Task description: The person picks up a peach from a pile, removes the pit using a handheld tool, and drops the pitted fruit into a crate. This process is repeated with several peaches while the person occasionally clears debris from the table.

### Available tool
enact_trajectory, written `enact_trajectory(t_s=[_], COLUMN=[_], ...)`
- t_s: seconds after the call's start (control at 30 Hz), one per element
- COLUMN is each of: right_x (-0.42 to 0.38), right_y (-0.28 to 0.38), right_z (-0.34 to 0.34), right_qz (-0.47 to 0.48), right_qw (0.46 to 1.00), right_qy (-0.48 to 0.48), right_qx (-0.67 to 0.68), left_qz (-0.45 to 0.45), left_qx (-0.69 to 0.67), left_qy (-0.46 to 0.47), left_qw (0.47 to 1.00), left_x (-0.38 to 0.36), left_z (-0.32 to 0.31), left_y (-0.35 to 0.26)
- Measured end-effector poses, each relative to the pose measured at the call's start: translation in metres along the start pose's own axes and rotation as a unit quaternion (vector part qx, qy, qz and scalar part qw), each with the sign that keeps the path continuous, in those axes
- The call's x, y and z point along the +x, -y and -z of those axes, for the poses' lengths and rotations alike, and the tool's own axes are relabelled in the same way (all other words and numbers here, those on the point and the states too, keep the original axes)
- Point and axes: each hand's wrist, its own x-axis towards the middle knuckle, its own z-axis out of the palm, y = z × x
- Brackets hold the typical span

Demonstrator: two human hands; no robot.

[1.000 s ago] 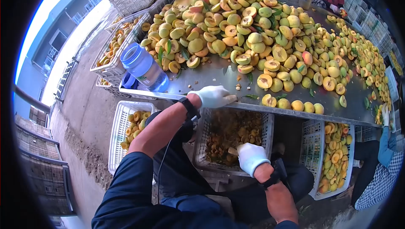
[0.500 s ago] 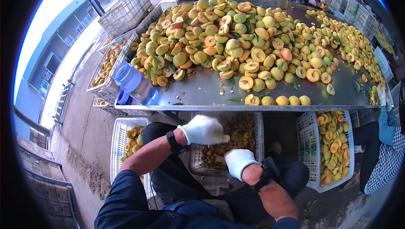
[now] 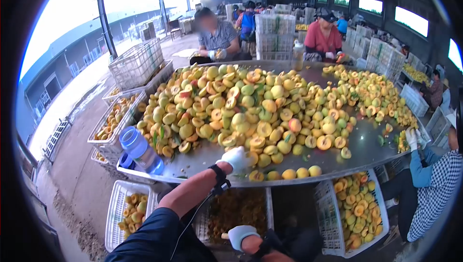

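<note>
My left hand, in a white glove, reaches over the table's near edge. Its blurred fingertips are right at a cut peach half at the front of a big heap of yellow peaches, many of them halved. Lower down, my right hand, also gloved, is closed around a small tool whose pale, stubby end sticks out to the left. Below the table edge, beside that hand, stands a crate with brownish peach scraps inside.
A blue water bottle leans at the metal table's left corner. White crates of peaches stand at lower left and lower right. A person in a checkered top works at right; two people sit across the table.
The view has tilted up, showing more of the hall. My left hand has gone from above the scrap crate up to the peaches on the table; my right hand stays low, by the crate.
</note>
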Motion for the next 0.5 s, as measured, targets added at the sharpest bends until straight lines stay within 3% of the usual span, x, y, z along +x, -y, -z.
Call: enact_trajectory(t_s=[0.03,0.07,0.27,0.3,0.37,0.4,0.5], right_x=[-0.004,-0.01,-0.028,-0.01,-0.034,-0.018,-0.045], right_y=[0.001,0.011,0.016,-0.001,0.01,-0.009,-0.016], right_z=[0.024,0.037,0.046,0.023,0.058,0.04,0.078], right_qz=[-0.027,-0.044,-0.005,0.01,-0.02,-0.016,-0.096], right_qw=[0.999,0.997,1.0,0.999,1.0,0.999,0.99], right_qy=[0.011,0.034,-0.01,-0.036,-0.003,0.001,-0.106], right_qx=[0.017,0.045,-0.021,0.024,-0.004,-0.034,0.012], left_qz=[-0.045,-0.061,-0.051,-0.019,-0.077,0.053,0.061], left_qx=[0.0,-0.009,-0.064,-0.196,-0.294,-0.367,-0.462], left_qy=[0.051,0.038,0.027,0.083,0.103,0.132,0.138], left_qw=[0.998,0.997,0.996,0.977,0.947,0.919,0.874], left_x=[0.011,0.023,0.02,0.012,0.011,0.004,-0.037], left_z=[-0.004,-0.02,-0.025,-0.018,-0.016,-0.008,0.031], left_y=[0.0,0.011,0.006,0.005,0.022,0.018,0.02])
